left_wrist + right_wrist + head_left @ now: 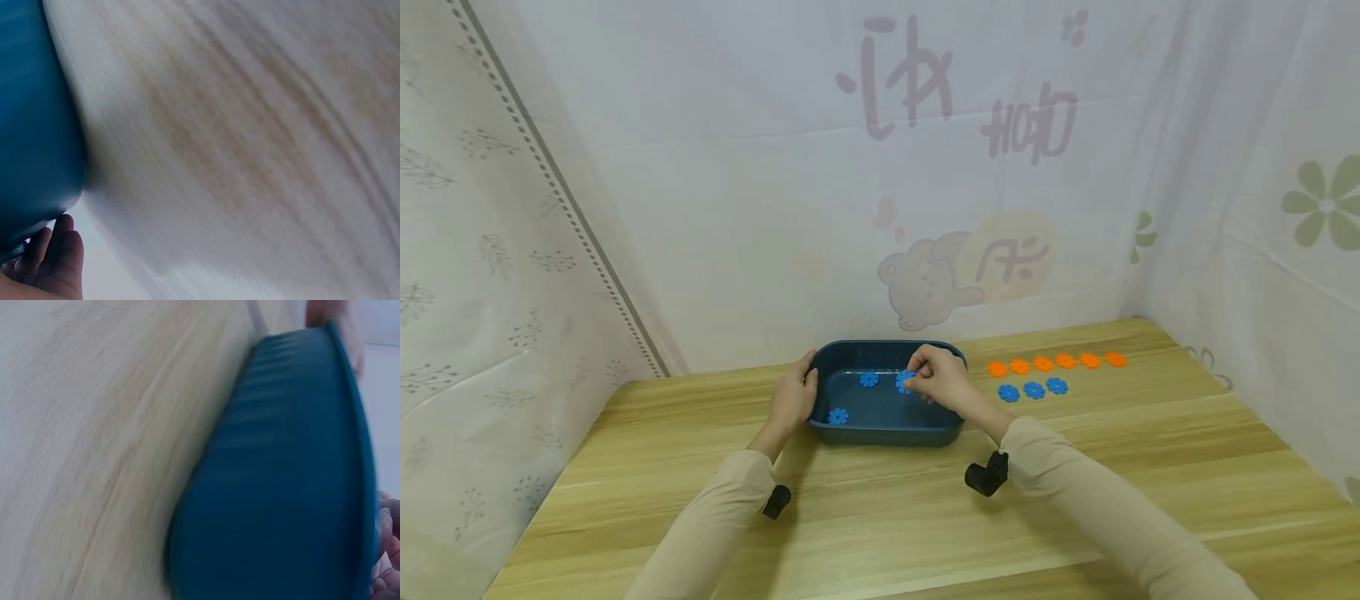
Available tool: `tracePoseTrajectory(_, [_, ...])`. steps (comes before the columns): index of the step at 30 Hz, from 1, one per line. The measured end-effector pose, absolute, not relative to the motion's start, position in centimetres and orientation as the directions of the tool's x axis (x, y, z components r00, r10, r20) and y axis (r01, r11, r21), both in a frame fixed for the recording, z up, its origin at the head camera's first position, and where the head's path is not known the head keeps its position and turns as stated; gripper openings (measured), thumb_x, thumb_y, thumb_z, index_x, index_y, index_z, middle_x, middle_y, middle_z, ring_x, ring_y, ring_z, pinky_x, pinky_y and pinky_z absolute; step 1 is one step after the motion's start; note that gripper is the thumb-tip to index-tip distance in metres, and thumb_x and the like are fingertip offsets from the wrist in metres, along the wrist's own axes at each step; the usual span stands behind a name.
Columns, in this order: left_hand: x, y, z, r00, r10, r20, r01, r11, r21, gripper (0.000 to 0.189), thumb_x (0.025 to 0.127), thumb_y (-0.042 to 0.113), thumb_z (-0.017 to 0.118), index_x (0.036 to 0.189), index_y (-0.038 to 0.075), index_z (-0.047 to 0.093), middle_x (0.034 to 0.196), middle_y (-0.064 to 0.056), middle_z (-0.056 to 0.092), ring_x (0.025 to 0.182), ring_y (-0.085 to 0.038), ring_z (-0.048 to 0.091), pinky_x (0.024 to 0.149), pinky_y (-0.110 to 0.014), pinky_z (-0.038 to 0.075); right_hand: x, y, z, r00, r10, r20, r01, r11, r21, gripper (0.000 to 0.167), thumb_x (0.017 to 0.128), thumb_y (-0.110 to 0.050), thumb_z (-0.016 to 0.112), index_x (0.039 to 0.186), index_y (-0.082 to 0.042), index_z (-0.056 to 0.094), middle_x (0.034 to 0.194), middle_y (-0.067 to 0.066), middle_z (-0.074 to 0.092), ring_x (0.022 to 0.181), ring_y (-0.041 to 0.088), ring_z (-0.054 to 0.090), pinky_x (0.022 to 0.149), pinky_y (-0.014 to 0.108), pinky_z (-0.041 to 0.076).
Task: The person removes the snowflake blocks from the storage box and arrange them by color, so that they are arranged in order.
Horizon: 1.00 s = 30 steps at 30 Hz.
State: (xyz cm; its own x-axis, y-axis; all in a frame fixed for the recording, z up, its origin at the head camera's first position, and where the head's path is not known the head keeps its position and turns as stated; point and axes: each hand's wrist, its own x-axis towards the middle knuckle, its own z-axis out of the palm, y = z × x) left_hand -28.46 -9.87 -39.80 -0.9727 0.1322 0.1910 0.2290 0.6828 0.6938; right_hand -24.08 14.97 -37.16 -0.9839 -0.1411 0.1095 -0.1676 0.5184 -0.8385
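Note:
A dark blue rectangular basin [880,435] stands on the wooden table near the back wall. My left hand [793,395] grips its left end, thumb over the rim and fingers along the outside; the left wrist view shows those fingertips [65,250] under the basin's edge. Over the basin's right part, my right hand [942,379] pinches a blue snowflake-shaped plastic disc [902,382] between thumb and fingers. Inside the basin lie two more blue discs, one toward the back [868,379] and one at the front left [838,416].
Right of the basin, a row of several orange discs [1042,364] lies on the table [865,508]. In front of it sit three blue discs [1033,390]. Printed curtains [760,208] hang behind and at both sides. A black wrist camera [987,474] hangs below the right sleeve.

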Motion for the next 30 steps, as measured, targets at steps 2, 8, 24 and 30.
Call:
tracePoseTrajectory(2, [-28.5,-9.9,-39.8,-0.973,0.131,0.189,0.227,0.684,0.693,0.043,0.099,0.009,0.041,0.141,-0.001,0.04,0.141,-0.022,0.043,0.13,-0.038,0.041,0.106,-0.05,0.035,-24.0,16.0,-37.0,-0.984,-0.138,0.11,-0.163,0.471,-0.867,0.016,0.084,-0.002,0.067,0.095,0.001,0.056,0.072,0.022,0.062,0.051,0.017,0.054,0.049,0.026,0.05])
tracePoseTrajectory(8, [-28.5,-10.0,-39.9,-0.973,0.132,0.189,0.227,0.687,0.69,0.044,0.099,0.01,0.04,0.141,0.0,0.04,0.141,-0.022,0.043,0.13,-0.037,0.041,0.107,-0.049,0.035,-23.3,19.6,-36.7,-0.995,-0.086,0.049,-0.077,0.357,-0.931,0.018,0.089,-0.002,0.061,0.102,0.003,0.05,0.07,0.007,0.059,0.056,0.015,0.049,0.051,0.026,0.046])
tracePoseTrajectory(24, [-28.6,-10.0,-40.0,-0.973,0.131,0.188,0.226,0.69,0.688,0.044,0.099,0.01,0.04,0.142,0.0,0.039,0.142,-0.021,0.042,0.131,-0.037,0.041,0.107,-0.049,0.034,-21.2,32.2,-39.4,-0.978,0.208,0.0,0.104,0.488,-0.867,0.03,0.093,-0.011,0.058,0.114,0.007,0.046,0.073,0.009,0.062,0.057,0.012,0.057,0.053,0.025,0.053])
tracePoseTrajectory(30, [-28.4,-9.9,-39.8,-0.974,0.133,0.183,0.224,0.688,0.69,0.044,0.099,0.009,0.04,0.142,-0.001,0.038,0.142,-0.022,0.042,0.131,-0.037,0.04,0.107,-0.049,0.034,-20.1,35.1,-39.9,-0.966,0.257,-0.011,0.153,0.541,-0.827,0.03,0.093,-0.013,0.057,0.111,0.008,0.046,0.067,0.004,0.061,0.054,0.011,0.055,0.05,0.024,0.048])
